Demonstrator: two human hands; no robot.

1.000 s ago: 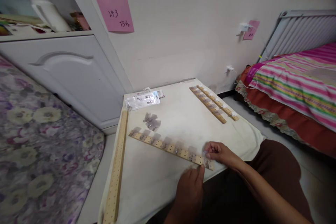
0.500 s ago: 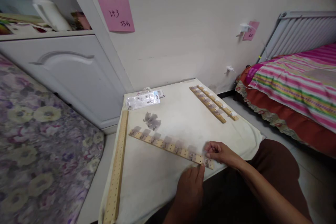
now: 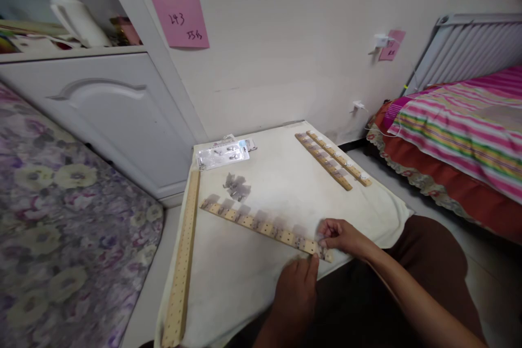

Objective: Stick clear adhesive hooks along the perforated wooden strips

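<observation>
A wooden strip (image 3: 253,224) with holes and several small clear clips along it lies diagonally on the white cloth-covered table (image 3: 285,185). My right hand (image 3: 341,237) pinches a small clear clip at the strip's near right end. My left hand (image 3: 297,291) rests just below that end, its fingertips touching the strip's edge and its fingers drawn together. A small heap of loose clear clips (image 3: 237,187) lies above the strip's left part.
A long perforated wooden strip (image 3: 181,261) runs along the table's left edge. Two more clipped strips (image 3: 332,160) lie at the far right. A clear plastic packet (image 3: 222,155) sits at the far left corner. White cabinet left, floral mattress, striped bed right.
</observation>
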